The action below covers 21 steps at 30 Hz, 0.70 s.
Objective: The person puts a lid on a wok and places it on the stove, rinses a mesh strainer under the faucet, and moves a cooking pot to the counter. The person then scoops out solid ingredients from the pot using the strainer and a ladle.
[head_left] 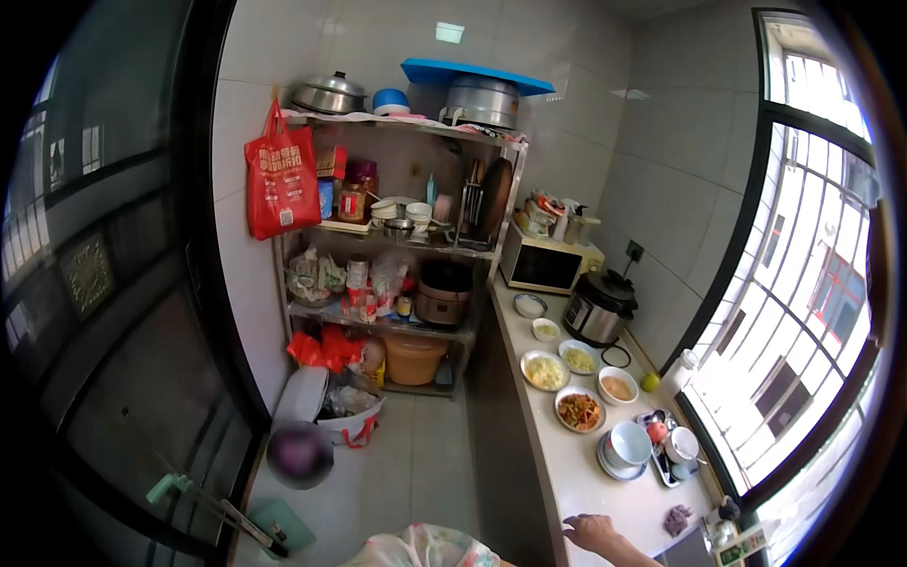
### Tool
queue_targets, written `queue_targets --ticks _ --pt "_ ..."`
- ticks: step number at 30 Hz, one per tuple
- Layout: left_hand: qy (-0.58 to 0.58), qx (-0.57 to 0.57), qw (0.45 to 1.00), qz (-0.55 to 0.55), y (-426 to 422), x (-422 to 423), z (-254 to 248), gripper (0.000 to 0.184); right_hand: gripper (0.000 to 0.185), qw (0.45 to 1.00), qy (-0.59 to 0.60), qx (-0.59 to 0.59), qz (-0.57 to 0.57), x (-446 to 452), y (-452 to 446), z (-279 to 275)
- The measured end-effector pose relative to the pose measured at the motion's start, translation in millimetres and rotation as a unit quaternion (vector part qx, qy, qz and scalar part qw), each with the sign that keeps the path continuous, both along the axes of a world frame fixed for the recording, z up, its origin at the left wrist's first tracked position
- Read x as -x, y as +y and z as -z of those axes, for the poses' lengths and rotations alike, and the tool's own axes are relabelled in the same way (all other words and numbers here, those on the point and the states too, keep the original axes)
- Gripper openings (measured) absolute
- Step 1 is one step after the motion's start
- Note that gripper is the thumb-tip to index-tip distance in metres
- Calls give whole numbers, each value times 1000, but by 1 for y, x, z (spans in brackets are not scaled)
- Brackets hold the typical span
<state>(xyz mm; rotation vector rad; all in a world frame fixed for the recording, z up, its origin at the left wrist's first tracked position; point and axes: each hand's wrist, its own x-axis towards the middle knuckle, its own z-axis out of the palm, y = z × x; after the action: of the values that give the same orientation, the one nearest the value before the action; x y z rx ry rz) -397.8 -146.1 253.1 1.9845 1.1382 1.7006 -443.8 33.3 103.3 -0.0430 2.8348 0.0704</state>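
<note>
My right hand (591, 533) rests at the left edge of the pale counter (590, 477), fingers apart, with nothing in it. Ahead of it on the counter, a light blue bowl (628, 443) sits on stacked plates. Farther along stand a plate of reddish-brown food (579, 410), a plate of pale yellow food (545, 370), and a bowl of light brown contents (618, 386). A crumpled greyish cloth (677, 520) lies to the right of my hand. My left hand does not show.
A tray (672, 476) holds a small bowl and utensils. A pressure cooker (601, 307) and a microwave (548, 260) stand at the counter's back. Left of the counter are a loaded shelf rack (378, 328), a bag on the floor (378, 420) and a dark glass door (113, 283).
</note>
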Motion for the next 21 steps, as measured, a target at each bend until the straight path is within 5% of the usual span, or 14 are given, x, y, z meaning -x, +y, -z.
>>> queue_targets --ticks 15,21 --pt "32 32 994 -103 -19 275 -21 19 27 985 62 139 -86 307 -32 85" --pt "48 42 990 -122 -81 397 -19 18 28 993 52 40 -99 476 -68 135"
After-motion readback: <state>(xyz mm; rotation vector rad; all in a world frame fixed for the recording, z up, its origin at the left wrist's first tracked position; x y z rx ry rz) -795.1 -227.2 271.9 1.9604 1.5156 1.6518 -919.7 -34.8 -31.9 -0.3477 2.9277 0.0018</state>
